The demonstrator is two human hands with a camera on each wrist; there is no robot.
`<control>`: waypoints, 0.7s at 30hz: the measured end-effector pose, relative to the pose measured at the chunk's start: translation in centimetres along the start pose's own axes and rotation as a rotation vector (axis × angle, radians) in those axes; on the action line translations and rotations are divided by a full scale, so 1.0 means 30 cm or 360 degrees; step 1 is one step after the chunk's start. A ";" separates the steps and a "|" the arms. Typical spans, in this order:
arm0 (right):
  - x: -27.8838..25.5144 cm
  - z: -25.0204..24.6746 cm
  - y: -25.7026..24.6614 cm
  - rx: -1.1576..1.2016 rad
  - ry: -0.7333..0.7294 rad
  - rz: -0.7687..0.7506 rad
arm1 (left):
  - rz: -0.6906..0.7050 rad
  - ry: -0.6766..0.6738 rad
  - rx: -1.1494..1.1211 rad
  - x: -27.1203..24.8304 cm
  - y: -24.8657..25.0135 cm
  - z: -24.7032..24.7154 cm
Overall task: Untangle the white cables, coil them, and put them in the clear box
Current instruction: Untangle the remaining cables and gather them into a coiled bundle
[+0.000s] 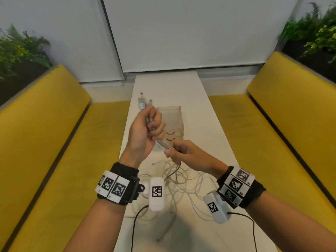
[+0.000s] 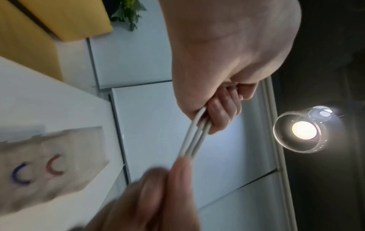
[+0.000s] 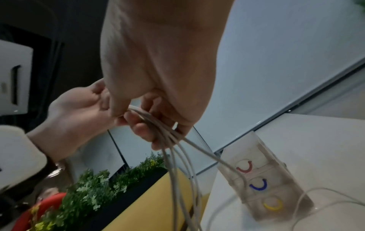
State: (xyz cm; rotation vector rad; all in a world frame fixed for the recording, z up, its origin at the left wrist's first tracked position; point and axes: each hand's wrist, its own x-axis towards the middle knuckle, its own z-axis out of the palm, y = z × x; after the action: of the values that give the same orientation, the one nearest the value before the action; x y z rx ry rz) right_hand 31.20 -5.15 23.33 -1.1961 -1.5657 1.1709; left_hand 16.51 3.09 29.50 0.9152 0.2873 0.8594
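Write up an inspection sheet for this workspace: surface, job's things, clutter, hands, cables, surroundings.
Surface: narrow white table, bare at the far end.
Job's things: clear box stands on the table, no cables in it yet.
Clutter: nothing seen.
Hands: left hand grips the cable ends upright; right hand pinches the same strands lower down.
Cables: white cables mostly lie in a loose tangle on the near table; plugs stick up above the left hand.
Surroundings: yellow benches either side, plants behind.
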 end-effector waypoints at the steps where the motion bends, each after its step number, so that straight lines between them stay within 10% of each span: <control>1: -0.007 -0.007 0.006 -0.0047 -0.0022 0.0015 | 0.0092 0.0061 0.0010 -0.009 0.029 0.002; 8: -0.051 -0.046 0.079 -0.0267 0.0017 0.0134 | 0.0707 0.0428 0.0627 -0.060 0.275 -0.030; 15: -0.003 -0.036 0.033 -0.0707 -0.0207 0.0054 | 0.0198 -0.0334 0.2498 -0.069 0.126 0.016; 21: -0.045 -0.082 0.148 -0.0429 -0.0273 0.0443 | 0.0342 0.0078 0.2098 -0.060 0.158 0.046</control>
State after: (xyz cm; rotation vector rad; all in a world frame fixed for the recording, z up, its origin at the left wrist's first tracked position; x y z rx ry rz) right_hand 34.76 -5.49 19.50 -1.5643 -1.7688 1.2962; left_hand 13.63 2.44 33.84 2.1717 0.8544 0.8447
